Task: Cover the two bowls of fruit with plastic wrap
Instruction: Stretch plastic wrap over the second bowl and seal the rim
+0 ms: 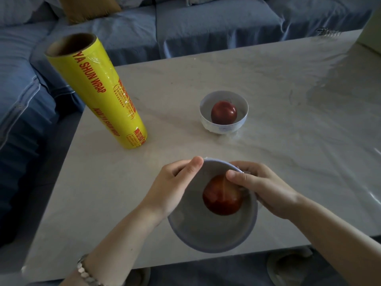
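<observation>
I hold the near bowl (210, 230) tilted toward me above the table's front edge, with a red fruit (222, 198) inside under a film of plastic wrap. My left hand (173, 186) grips the bowl's left rim, thumb up on the far edge. My right hand (261, 188) grips the right rim and pinches bunched wrap against it. A second white bowl (223, 111) with a red fruit (223, 112) stands further back, and a film seems to lie over it. A yellow roll of plastic wrap (99, 89) stands upright at the left.
The pale marble table (288, 120) spreads to the right, with shiny film lying at its far right. A blue sofa (206, 25) runs behind and along the left. Slippers (288, 263) sit on the floor below the front edge.
</observation>
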The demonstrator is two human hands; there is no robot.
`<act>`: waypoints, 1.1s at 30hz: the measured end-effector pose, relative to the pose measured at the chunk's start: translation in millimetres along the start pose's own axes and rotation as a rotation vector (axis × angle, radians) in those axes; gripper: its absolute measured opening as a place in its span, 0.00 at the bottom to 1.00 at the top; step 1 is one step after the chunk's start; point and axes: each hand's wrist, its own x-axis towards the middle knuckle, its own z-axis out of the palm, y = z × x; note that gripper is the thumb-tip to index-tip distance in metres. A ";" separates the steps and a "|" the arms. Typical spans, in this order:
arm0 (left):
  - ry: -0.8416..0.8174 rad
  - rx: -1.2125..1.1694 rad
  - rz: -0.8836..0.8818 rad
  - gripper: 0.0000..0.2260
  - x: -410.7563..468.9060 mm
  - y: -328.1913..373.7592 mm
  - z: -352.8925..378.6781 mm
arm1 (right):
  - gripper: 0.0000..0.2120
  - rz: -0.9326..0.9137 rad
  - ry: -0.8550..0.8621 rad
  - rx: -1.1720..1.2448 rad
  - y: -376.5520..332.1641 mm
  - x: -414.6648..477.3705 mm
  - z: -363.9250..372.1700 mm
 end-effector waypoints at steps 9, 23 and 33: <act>0.203 0.214 0.072 0.28 -8.5 -11.7 12.7 | 0.11 0.012 0.157 -0.706 -58.6 17.1 8.6; 0.225 0.216 0.087 0.20 -15.7 -8.4 10.6 | 0.11 0.245 -0.049 -0.705 -61.9 39.6 16.0; 0.194 0.101 0.084 0.15 -19.2 -9.3 16.5 | 0.11 0.209 0.053 -0.714 -36.7 42.9 7.1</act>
